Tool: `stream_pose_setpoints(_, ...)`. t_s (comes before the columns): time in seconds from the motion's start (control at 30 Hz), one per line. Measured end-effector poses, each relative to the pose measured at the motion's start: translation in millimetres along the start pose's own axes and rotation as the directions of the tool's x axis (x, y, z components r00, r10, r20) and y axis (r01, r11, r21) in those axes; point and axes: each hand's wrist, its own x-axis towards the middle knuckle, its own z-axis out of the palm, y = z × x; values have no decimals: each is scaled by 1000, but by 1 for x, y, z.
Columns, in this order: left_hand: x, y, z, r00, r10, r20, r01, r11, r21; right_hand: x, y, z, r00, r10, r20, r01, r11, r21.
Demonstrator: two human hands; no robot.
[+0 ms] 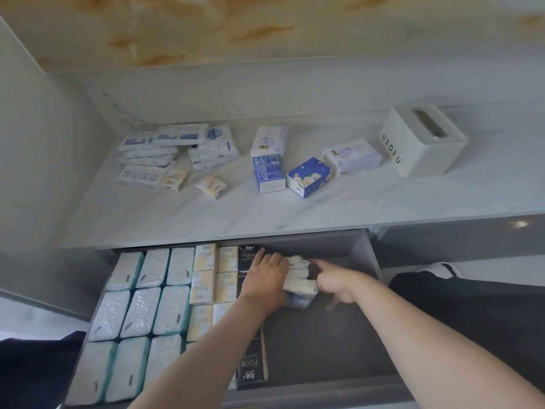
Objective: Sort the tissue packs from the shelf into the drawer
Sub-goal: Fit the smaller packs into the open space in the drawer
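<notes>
The grey drawer (339, 343) stands pulled out below the marble shelf (206, 214). Its left part is filled with rows of white-and-teal tissue packs (141, 314), then yellow Face packs (203, 286) and black Face packs (252, 364). Both hands are inside the drawer around a small bundle of white and pale-yellow mini packs (300, 277). My left hand (269, 276) lies flat against the bundle's left side. My right hand (334, 280) touches its right side with the forefinger stretched out. On the shelf lie flat blue-white packs (165, 149), yellow Face packs (212, 187) and bigger blue packs (269, 172).
A white tissue box lettered UEOFU (421, 143) stands at the shelf's right end. The right half of the drawer floor shows bare grey. Dark clothing (472, 296) shows at the right and lower left edges.
</notes>
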Motion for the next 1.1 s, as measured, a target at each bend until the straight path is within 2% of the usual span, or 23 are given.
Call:
stream_pose_setpoints(0.07,5,0,-2,1000,-22,12,22,1000,4,1,6,6,992,98,84,-103,993,57)
stream_pose_setpoints(0.1,6,0,-2,999,-30,19,30,1000,5,2,7,11,987,97,129,-112,987,114)
stream_pose_setpoints(0.17,9,-2,-1,999,-53,8,53,999,-5,7,4,22,993,1,119,-27,975,219)
stream_pose_setpoints(0.23,8,-8,2,995,-96,-30,96,995,-22,20,-1,33,997,-71,13,65,965,255)
stream_pose_setpoints(0.27,8,-10,2,993,-113,-34,112,993,-25,26,-4,37,996,-85,-28,89,970,224)
stream_pose_setpoints(0.4,5,-15,10,992,-125,18,123,991,51,32,-2,46,986,-88,-140,78,994,-75)
stream_pose_setpoints(0.47,6,-15,15,992,-125,31,122,990,76,34,-1,47,973,-133,-191,118,989,-92)
stream_pose_setpoints(0.57,4,-13,14,990,-141,28,139,987,83,42,1,47,973,-194,-125,181,978,-105)
stream_pose_setpoints(0.67,1,-11,12,988,-149,29,147,988,53,44,4,40,980,-173,-99,159,979,-129)
stream_pose_setpoints(0.8,2,-14,13,987,-132,87,123,987,105,44,0,44,951,-143,-274,121,988,-96)
stream_pose_setpoints(0.9,7,-13,10,984,-144,102,128,981,147,58,-1,56,954,-185,-235,153,977,-146)
stream_pose_setpoints(1.03,5,-15,7,991,-134,13,133,991,16,44,-6,55,905,-219,-364,192,975,-108)
stream_pose_setpoints(1.1,0,-18,4,993,-113,-27,113,994,-15,40,-3,53,848,-315,-426,262,948,-180)
